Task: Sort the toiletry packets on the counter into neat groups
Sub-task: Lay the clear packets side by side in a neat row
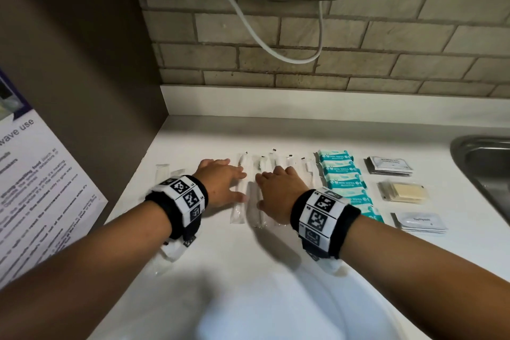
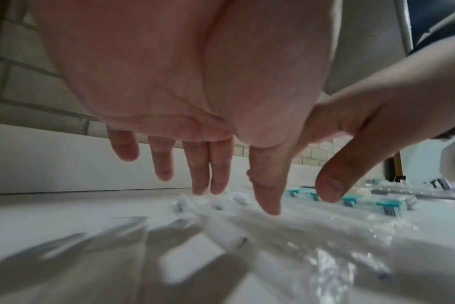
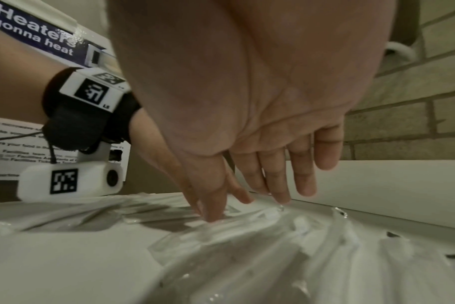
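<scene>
Several long clear-wrapped packets (image 1: 249, 188) lie side by side on the white counter (image 1: 248, 251). My left hand (image 1: 220, 182) hovers palm down over their left end, fingers straight and spread (image 2: 216, 176), holding nothing. My right hand (image 1: 278, 188) lies flat over the packets to the right, fingers straight, its thumb tip (image 3: 216, 214) touching the plastic wrap (image 3: 260, 246). To the right sits a column of teal wipes packs (image 1: 342, 182), then grey sachets (image 1: 389, 165), cream packets (image 1: 403, 193) and toothpaste sachets (image 1: 419, 222).
A steel sink (image 1: 485, 171) sits at the far right. A brown side wall with a printed notice (image 1: 36, 196) bounds the left, a brick backsplash (image 1: 331, 63) the rear. White cables (image 1: 276, 30) hang above. More clear packets (image 1: 165, 174) lie left of my left wrist.
</scene>
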A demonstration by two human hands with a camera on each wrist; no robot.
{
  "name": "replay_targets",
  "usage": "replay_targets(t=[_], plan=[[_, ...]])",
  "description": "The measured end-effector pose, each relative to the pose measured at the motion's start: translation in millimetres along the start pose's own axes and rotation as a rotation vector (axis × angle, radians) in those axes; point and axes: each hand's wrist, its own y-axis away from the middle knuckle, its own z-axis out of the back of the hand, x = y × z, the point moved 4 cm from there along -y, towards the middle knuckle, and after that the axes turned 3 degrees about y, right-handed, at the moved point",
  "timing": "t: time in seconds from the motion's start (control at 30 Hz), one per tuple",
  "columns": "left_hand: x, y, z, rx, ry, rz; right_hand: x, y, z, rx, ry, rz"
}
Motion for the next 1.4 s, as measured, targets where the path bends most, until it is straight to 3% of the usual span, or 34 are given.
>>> replay_targets(t=[0.17, 0.57, 0.63, 0.73, 0.87, 1.0, 1.17, 1.3, 1.4], plan=[[2.8, 9.4, -10.9, 0.076, -0.06, -0.007, 12.5, -4.6, -15.2, 0.1, 0.097, 0.023], [0.6, 20.3, -9.1, 0.07, -0.018, -0.028, 13.2, -4.7, -16.8, 0.086, 0.081, -0.001], [8.3, 25.1, 1.2, 0.019, 0.111, 0.006, 14.9, -3.5, -9.7, 0.041, 0.049, 0.004], [38.0, 38.1, 29.3, -0.16, 0.362, 0.119, 24.9, -5.8, 8.0, -0.024, -0.111, 0.022], [89.1, 64.1, 47.0, -0.358, 0.405, 0.295, 50.0, -20.4, 24.3, -0.018, -0.299, 0.078], [112.3, 99.1, 28.1, -0.218, 0.258, 0.479, 84.1, -46.2, 33.4, 0.017, -0.323, 0.138], [121.7, 122.7, -10.8, -0.043, 0.102, 0.607, 102.2, -78.6, 37.1, 0.116, -0.317, -0.007], [115.4, 127.4, -14.5, -0.071, 0.139, 0.634, 106.5, -88.8, 26.2, 0.183, -0.252, -0.009], [118.6, 123.9, -12.9, -0.097, 0.194, 0.658, 113.9, -94.2, 24.0, 0.134, -0.244, -0.044]])
